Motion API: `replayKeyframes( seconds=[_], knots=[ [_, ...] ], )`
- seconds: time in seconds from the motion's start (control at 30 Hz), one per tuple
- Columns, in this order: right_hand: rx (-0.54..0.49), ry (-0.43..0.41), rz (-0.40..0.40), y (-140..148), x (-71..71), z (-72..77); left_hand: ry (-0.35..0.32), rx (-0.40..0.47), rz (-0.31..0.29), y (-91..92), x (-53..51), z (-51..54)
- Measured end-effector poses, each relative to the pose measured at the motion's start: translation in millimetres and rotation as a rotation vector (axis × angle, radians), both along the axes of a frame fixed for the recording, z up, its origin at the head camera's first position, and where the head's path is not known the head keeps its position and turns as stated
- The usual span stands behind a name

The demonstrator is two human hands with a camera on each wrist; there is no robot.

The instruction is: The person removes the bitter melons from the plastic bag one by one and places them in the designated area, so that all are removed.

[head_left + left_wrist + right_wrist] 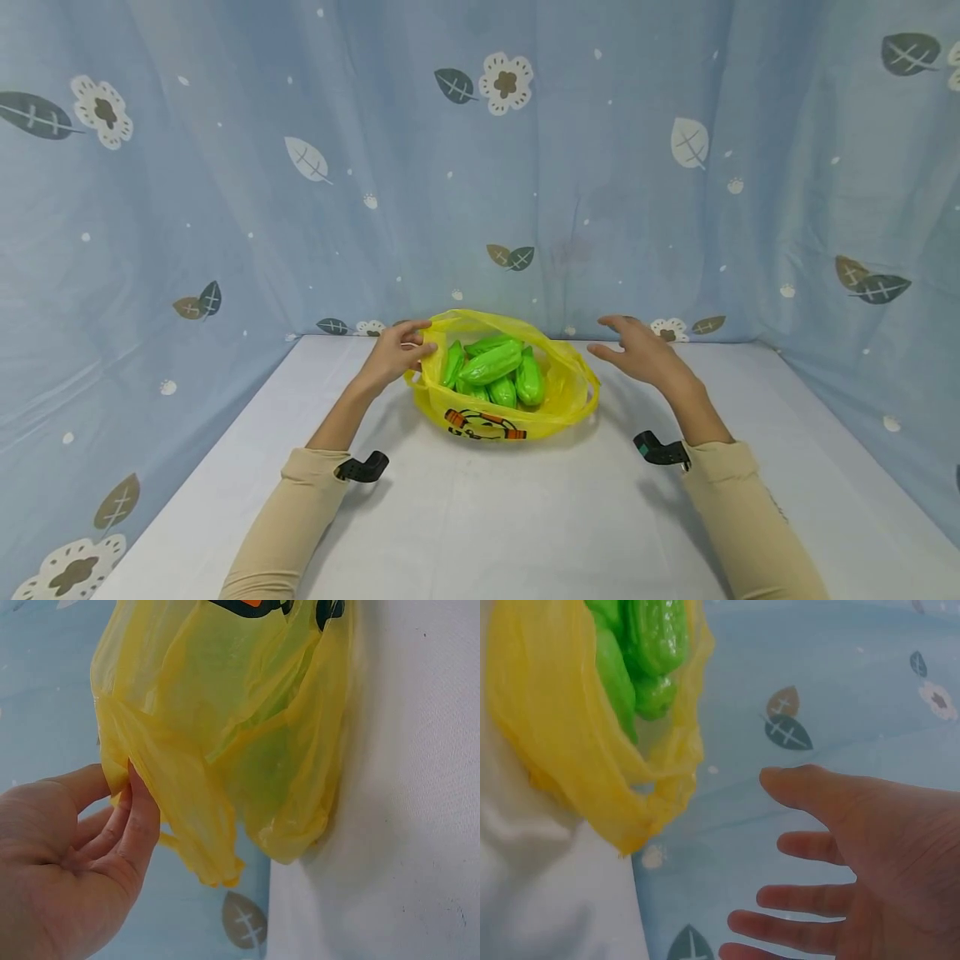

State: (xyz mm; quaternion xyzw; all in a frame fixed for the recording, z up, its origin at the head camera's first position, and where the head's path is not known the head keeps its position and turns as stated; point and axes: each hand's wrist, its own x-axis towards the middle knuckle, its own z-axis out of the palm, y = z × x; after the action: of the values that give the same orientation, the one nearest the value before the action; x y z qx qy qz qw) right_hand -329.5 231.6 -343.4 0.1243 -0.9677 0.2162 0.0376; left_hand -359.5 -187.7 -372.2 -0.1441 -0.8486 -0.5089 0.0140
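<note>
A yellow plastic bag [558, 417] with a cartoon print sits at the far middle of the table, its mouth spread open. Inside lie several bright green, glossy, elongated pieces [491, 364] that look like plastic vegetables; their exact kind is unclear. My left hand [393, 354] pinches the bag's left rim between thumb and fingers, as the left wrist view shows at the yellow film [172, 772]. To the right of the bag, my right hand [641, 350] is apart from it, fingers spread and holding nothing. In the right wrist view the right hand [840, 855] faces the bag's handle.
A white-covered table [525, 517] lies under the bag. Behind and beside it hangs a blue curtain [420, 192] with leaf and flower prints. A black wrist mount [362, 467] sits on the left sleeve, and another black mount [660, 450] on the right.
</note>
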Motion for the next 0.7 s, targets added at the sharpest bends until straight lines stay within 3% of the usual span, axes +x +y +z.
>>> replayKeyframes(
  seconds=[0.7],
  knots=[
    [-0.009, 0.033, 0.077, -23.5, -2.4, -2.8, 0.006, -0.001, 0.008, 0.8, 0.6, 0.6]
  ],
)
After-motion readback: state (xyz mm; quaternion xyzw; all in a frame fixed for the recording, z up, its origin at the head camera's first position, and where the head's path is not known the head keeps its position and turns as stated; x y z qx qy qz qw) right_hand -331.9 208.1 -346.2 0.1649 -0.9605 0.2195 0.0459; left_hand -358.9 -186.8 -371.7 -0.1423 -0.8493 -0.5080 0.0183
